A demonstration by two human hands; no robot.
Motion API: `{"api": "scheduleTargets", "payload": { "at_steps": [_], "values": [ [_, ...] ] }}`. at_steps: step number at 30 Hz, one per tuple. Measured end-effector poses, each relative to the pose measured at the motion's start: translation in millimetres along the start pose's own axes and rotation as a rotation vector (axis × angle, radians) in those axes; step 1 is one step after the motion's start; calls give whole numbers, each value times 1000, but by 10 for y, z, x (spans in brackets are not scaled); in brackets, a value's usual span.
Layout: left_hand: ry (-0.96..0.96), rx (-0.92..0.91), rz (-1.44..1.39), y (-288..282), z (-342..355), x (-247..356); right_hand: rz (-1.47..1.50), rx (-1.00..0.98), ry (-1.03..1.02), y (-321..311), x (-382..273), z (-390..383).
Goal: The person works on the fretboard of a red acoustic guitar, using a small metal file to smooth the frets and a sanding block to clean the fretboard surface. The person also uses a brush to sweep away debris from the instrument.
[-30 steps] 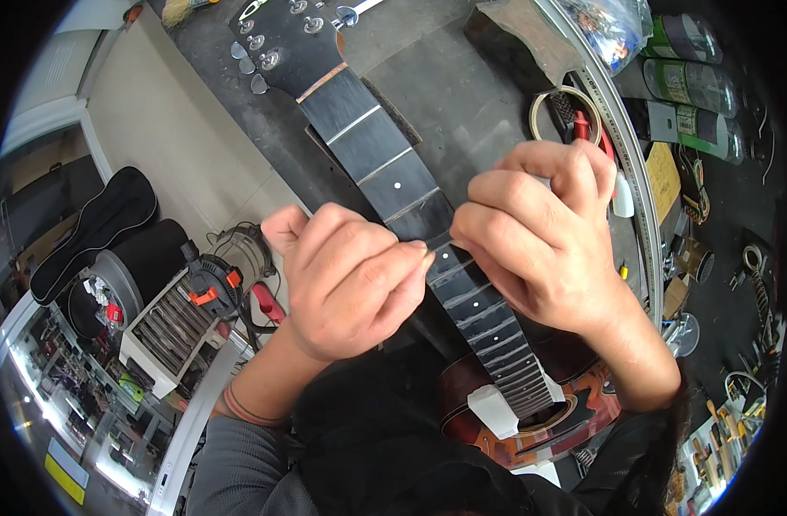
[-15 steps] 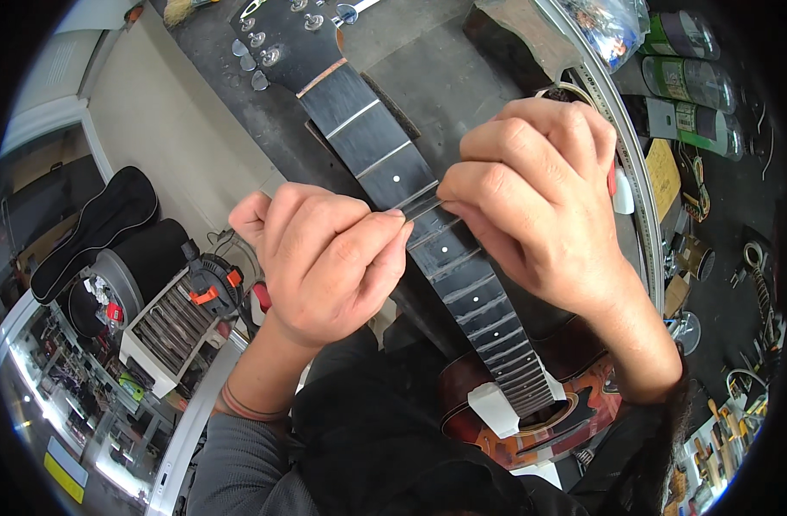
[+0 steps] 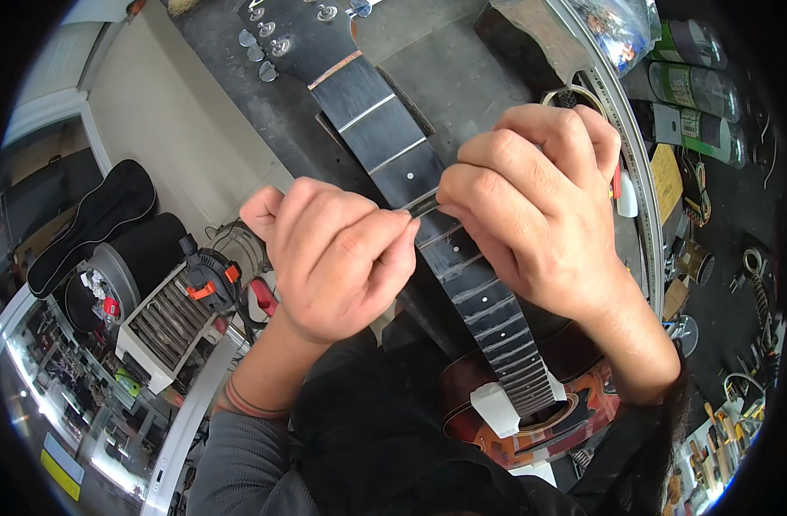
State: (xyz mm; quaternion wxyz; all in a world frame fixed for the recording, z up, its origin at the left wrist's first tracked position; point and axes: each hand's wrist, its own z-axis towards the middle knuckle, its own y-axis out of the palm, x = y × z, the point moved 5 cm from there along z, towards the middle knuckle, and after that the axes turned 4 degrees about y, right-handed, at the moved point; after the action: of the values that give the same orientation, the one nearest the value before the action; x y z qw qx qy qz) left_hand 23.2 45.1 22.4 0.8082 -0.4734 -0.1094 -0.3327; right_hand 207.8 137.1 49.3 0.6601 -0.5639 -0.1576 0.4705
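A guitar lies diagonally before me, with a dark fretboard (image 3: 382, 129) that carries metal frets and white dots and shows no strings. Above the fretboard, a short narrow dark strip (image 3: 424, 205) spans the gap between my two hands, in line with the frets. My left hand (image 3: 337, 258) pinches one end between thumb and forefinger, at the board's left edge. At the other end, my right hand (image 3: 535, 206) is closed in a similar pinch, fingers curled. Whether the strip touches the board I cannot tell. Greyish bands line several frets nearer me.
The headstock (image 3: 312, 39) with its tuners lies at the far end. White paper (image 3: 495, 409) sits by the sound hole on the reddish guitar body (image 3: 574, 417). Plastic bottles (image 3: 694, 82) and hand tools (image 3: 720, 439) are on the right. A black case (image 3: 97, 228) stands at left.
The neck and both hands appear slightly further right in the picture. My hands are a little closer together, and less of the strip shows between them. Both pinches hold.
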Motion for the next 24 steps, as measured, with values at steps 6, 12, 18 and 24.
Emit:
{"api": "scheduleTargets", "payload": {
  "at_steps": [6, 12, 18, 24],
  "values": [
    [-2, -24, 7, -20, -73, 75, 5, -38, -1, -35, -43, -108],
    [-15, -54, -50, 18, -97, 80, -19, -47, 10, -52, -100, -131],
    [0, -3, 16, 2, -8, -14, -30, 14, -10, 12, -8, -16],
    [2, -58, -7, -30, -65, 147, 8, -63, 3, -72, -79, -162]
  ]
}}
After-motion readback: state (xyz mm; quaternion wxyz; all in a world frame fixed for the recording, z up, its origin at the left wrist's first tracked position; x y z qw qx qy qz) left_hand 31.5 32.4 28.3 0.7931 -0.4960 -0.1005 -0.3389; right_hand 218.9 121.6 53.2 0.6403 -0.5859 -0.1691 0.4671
